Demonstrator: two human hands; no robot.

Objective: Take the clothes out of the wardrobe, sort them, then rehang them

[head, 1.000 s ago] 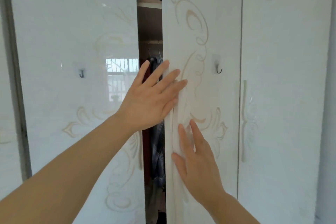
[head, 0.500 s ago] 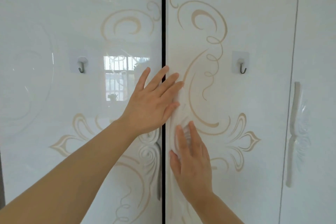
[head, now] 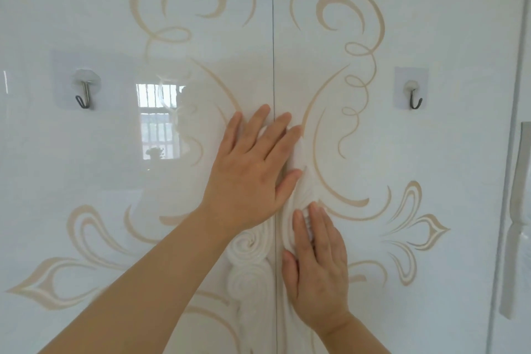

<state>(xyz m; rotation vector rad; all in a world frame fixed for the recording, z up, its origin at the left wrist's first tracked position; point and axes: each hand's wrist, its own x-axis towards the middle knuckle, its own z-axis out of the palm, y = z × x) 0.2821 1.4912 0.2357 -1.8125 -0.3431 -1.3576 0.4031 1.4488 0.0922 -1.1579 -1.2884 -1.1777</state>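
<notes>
Two glossy white wardrobe doors with beige swirl patterns fill the view, the left door [head: 115,181] and the right door [head: 416,167], meeting at a thin closed seam. My left hand [head: 253,169] lies flat with straight fingers across that seam, its fingertips over the right door's carved white handle [head: 298,190]. Below it my right hand [head: 319,264] presses flat on the right door, fingers straight, over the lower part of that handle. No clothes are visible; the wardrobe's inside is hidden.
An adhesive metal hook [head: 84,92] sticks to the left door and another hook [head: 413,95] to the right door. A further door with a long white handle [head: 517,224] stands at the far right. A window reflects in the left door.
The gap between the doors, which showed hanging clothes a second ago, has closed to a thin seam. Both flat hands stayed on the doors and the view came closer.
</notes>
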